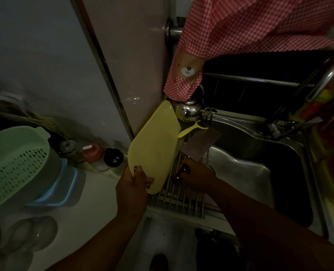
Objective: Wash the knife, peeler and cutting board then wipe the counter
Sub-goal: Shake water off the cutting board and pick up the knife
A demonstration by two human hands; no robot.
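Note:
A yellow cutting board (154, 147) stands tilted on its edge on the wire rack (179, 202) at the sink's left side, leaning toward the wall. My left hand (131, 184) grips its near lower corner. The knife (198, 146) lies on the rack, its broad blade pointing away and its dark red handle (178, 175) near me. My right hand (196, 178) is curled round that handle. A yellow peeler (191, 129) rests on the rack's far end, beside the board.
The steel sink (246, 173) lies to the right, with the tap (322, 83) above it. A steel kettle (189, 110) sits behind the board. A red checked cloth (240, 28) hangs overhead. On the white counter (95, 212) stand a green colander (15, 165), several jars (101, 155) and glass bowls (31, 235).

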